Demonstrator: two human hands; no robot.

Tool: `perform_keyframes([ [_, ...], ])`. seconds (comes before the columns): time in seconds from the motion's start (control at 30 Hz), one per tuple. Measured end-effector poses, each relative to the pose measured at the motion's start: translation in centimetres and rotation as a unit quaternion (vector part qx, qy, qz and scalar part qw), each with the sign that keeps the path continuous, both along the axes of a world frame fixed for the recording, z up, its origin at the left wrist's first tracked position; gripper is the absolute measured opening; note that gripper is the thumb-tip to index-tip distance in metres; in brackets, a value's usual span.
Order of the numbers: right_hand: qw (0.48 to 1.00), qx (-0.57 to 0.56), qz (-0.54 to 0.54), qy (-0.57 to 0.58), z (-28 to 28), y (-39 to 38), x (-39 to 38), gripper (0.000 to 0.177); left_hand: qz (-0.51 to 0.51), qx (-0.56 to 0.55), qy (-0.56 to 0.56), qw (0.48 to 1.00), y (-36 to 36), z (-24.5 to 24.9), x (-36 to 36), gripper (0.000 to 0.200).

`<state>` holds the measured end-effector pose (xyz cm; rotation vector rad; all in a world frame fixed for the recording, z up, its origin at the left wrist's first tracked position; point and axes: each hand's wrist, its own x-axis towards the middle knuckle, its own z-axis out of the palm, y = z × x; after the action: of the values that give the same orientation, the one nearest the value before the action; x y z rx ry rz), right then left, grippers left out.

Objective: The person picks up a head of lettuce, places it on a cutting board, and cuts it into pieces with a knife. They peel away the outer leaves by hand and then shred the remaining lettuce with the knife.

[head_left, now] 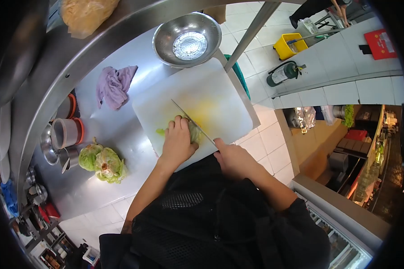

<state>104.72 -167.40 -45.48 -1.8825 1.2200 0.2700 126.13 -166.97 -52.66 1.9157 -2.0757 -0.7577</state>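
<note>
Lettuce piece (195, 134), pale green and leafy, lies on the cutting board (155, 98) beneath the left hand (178, 140) of the person; that hand presses and holds it with bent fingers. Right hand (229, 157) is closed around the handle of a knife (189, 116), whose long, narrow metal blade runs diagonally along the piece, on the side away from the left palm. Board: white, smooth, flat, roughly rectangular with rounded corners, marked by a diffuse yellow patch beyond the blade. Table (143, 51): brushed metal with soft glare. Near the board's far edge, a round, shiny metal bowl (163, 39) with a finely speckled wall; contact with the board not determinable. Crumpled mauve cloth (114, 87) with soft folds lies left of the board. Further left and nearer the body, two lettuce heads (108, 165) rest side by side, leaves ruffled and pale green, one showing a brownish centre; beyond them, a translucent tub (63, 133). Obscured: most of the lettuce piece by the left hand, the knife handle by the right, the board's near edge partly by the left arm and black clothing (202, 206). Whether the blade touches the piece is unclear.
</note>
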Motion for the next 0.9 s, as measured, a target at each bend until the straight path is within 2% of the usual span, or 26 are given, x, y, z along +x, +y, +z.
perform_keyframes([
  [0.03,0.999,-0.021,-0.007,-0.047,-0.9,-0.4,0.1,0.032,0.003,0.007,0.004,1.000,-0.2,-0.1,0.2,0.071],
  [0.13,0.997,-0.027,-0.020,-0.076,-3.5,-0.9,1.6,0.023,0.016,0.031,0.000,0.999,-0.8,-0.6,0.4,0.070],
  [0.27,0.993,-0.056,-0.044,-0.099,-11.1,-1.4,2.7,0.020,0.019,0.033,0.014,0.999,-1.5,-1.7,0.5,0.072],
  [0.37,0.989,-0.087,-0.051,-0.104,-13.2,-1.4,3.2,0.018,0.025,0.028,0.036,0.999,-1.5,-2.7,1.3,0.072],
  [0.43,0.988,-0.071,-0.078,-0.112,-13.1,-1.8,3.3,0.017,0.030,0.050,0.058,0.997,-1.9,-3.0,1.4,0.071],
  [0.6,0.982,-0.062,-0.088,-0.154,-13.9,-2.5,2.4,0.023,0.057,0.025,0.110,0.992,-1.2,-2.3,2.5,0.070],
  [0.63,0.976,-0.071,-0.091,-0.185,-13.9,-2.5,2.1,0.026,0.066,0.017,0.138,0.988,-0.5,-2.0,3.0,0.069],
  [0.77,0.965,-0.100,-0.102,-0.218,-13.2,-0.8,0.2,0.032,0.085,-0.070,0.133,0.985,4.9,-2.5,4.8,0.071],
  [0.8,0.971,-0.067,-0.108,-0.203,-12.6,-0.9,-0.6,0.035,0.079,-0.072,0.134,0.985,6.1,-2.9,4.9,0.071],
  [0.87,0.976,-0.041,-0.110,-0.182,-12.0,-1.4,-2.0,0.039,0.154,-0.111,0.202,0.961,8.0,-4.3,4.8,0.072],
  [0.9,0.977,-0.040,-0.132,-0.160,-11.7,-1.9,-2.7,0.040,0.174,-0.114,0.221,0.953,8.2,-4.2,4.5,0.080],
])
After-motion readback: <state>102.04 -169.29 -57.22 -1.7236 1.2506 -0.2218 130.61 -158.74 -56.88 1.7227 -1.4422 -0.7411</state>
